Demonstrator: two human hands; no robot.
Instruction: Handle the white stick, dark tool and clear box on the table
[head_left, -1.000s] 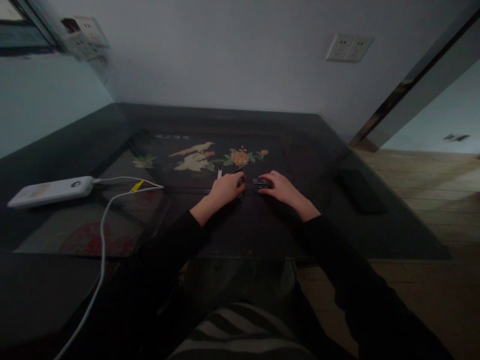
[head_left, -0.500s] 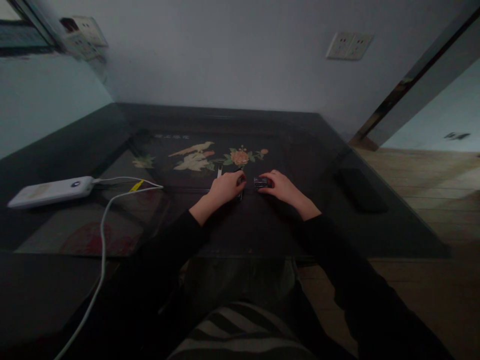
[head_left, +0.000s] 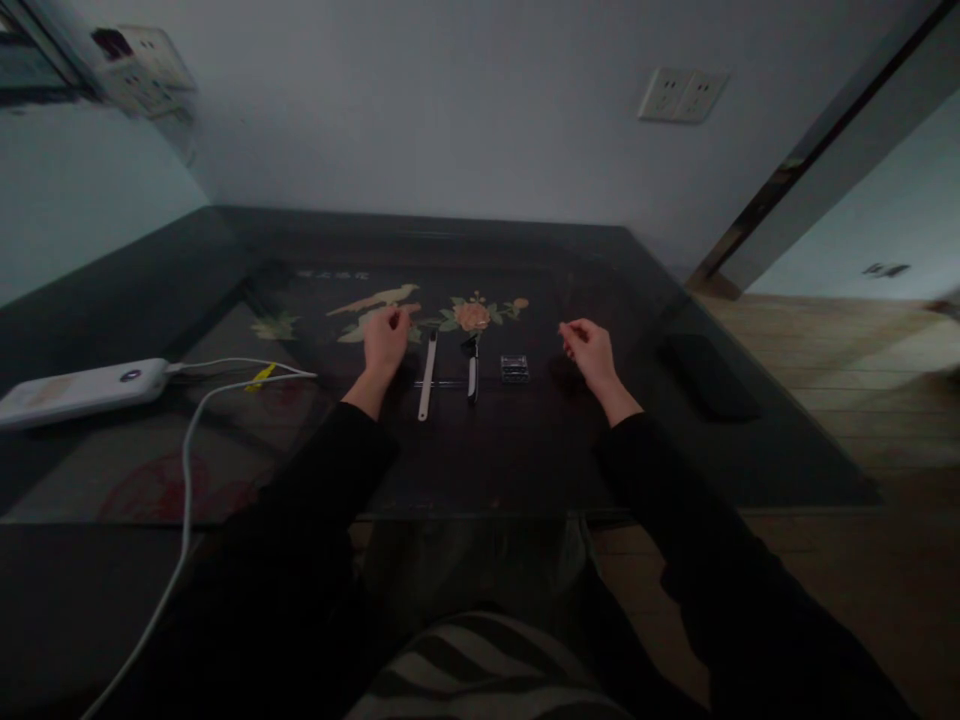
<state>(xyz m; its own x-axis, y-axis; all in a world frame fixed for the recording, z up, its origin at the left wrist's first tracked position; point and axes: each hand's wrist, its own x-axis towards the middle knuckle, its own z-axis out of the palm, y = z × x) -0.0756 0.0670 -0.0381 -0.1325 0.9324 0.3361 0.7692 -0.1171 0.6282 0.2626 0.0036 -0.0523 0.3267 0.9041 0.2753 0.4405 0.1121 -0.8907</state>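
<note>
Dark tabletop (head_left: 540,455) met pale wall (head_left: 420,120). L hand (head_left: 386,345) & R hand (head_left: 589,352) loosely curled, nothing visible in either; couldn't tell if fully closed. White strip (head_left: 427,382) lay just R of L hand, long axis near-to-far; small case (head_left: 515,369) sat nearer R hand, to its L.

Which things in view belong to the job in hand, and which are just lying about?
Likely the job's, on the table between left hand and right hand:
white strip
black-and-white tool
small case

Apparently just lying about:
white device, far left
cable
flat black object, far right
</note>
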